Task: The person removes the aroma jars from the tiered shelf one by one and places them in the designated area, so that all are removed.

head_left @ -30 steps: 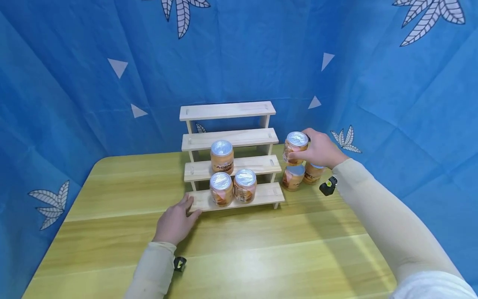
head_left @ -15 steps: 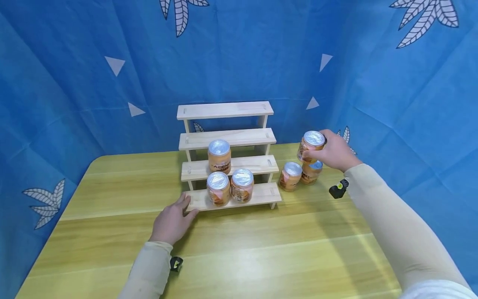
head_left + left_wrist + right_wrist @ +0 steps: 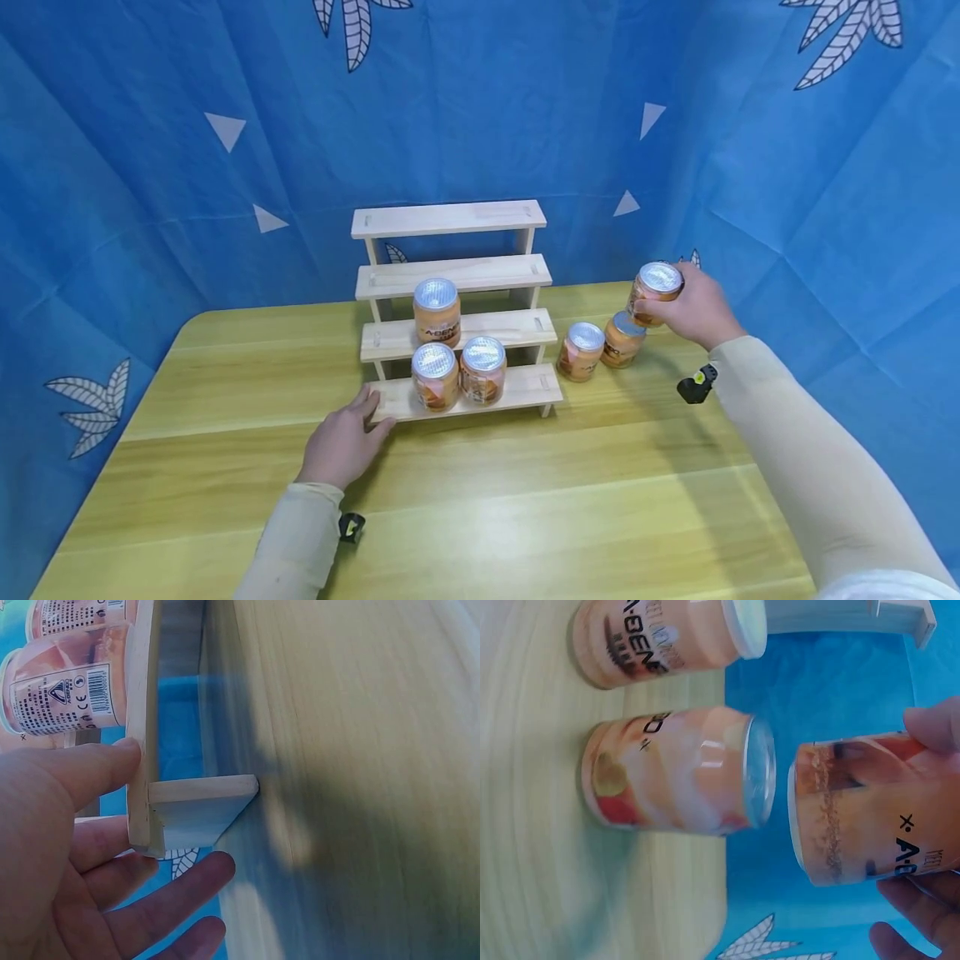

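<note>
My right hand (image 3: pixel 697 308) grips a small peach-coloured can (image 3: pixel 654 293) with a silver lid, raised off the table at the right. In the right wrist view, thumb and fingers hold this can (image 3: pixel 855 814) by its upper part, its base apart from a standing can (image 3: pixel 682 769). Two cans stand on the table to the right of the riser: a nearer can (image 3: pixel 581 354) and a farther can (image 3: pixel 622 342). My left hand (image 3: pixel 343 442) holds the left end of the lowest step of a wooden stepped display riser (image 3: pixel 536 385). In the left wrist view, the thumb (image 3: pixel 112 761) presses the step's edge.
Two cans, a left one (image 3: pixel 435 379) and a right one (image 3: pixel 483 371), stand on the lowest step. Another can (image 3: pixel 437 312) is on the second step. Blue cloth (image 3: pixel 480 100) hangs behind and beside the wood-grain table (image 3: pixel 480 508).
My right hand has carried its can rightward, from above the nearer table can to past the farther one. My left hand keeps its hold on the riser. The view has shifted slightly.
</note>
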A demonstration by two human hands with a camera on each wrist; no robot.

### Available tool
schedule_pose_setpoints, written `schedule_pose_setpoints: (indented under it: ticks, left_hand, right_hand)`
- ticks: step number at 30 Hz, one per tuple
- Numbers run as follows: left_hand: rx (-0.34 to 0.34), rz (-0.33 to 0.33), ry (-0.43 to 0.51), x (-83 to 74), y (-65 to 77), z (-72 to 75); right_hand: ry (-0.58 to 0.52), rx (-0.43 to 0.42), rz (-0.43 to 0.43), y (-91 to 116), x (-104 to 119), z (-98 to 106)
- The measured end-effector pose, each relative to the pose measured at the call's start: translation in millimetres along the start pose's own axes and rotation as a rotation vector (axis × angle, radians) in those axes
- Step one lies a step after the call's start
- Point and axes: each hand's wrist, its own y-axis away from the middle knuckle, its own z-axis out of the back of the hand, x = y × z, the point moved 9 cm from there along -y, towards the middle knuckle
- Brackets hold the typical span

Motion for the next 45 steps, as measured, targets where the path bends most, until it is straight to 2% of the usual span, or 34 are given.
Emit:
schedule_pose_setpoints:
  ticks: [5,10,17,23,31,41,45]
  left_hand:
    - [0.012,0.016,0.004,2.1,0.3,-3.2]
    - [-0.004,0.007,0.001,2.3,-0.5,-2.8]
    - [-0.008,0.003,-0.002,2.2,0.3,-2.2]
    - [-0.002,0.002,0.004,4.3,5.2,-6.8]
    - [-0.047,-0.017,0.0,2.3,-0.2,-0.9]
    - [-0.05,-0.013,-0.019,2.2,-3.3,2.2]
    - [-0.035,-0.006,-0.007,2.2,-1.0,-1.1]
  right_hand:
    - [0.002,-0.015,-0.025,1.3,-15.2,2.4]
    - [0.006,-0.038,-0.041,2.5,-26.0,5.6]
    - [0.014,-0.071,-0.029,6.3,-36.0,7.0]
    - [0.037,-0.056,-0.022,12.6,-46.4,-0.3]
    - [0.055,-0.037,-0.015,11.5,-53.6,-9.2]
    - [0.066,-0.028,-0.014,14.8,-67.2,-29.4]
    - [0.05,-0.025,-0.019,18.9,-73.7,-34.8]
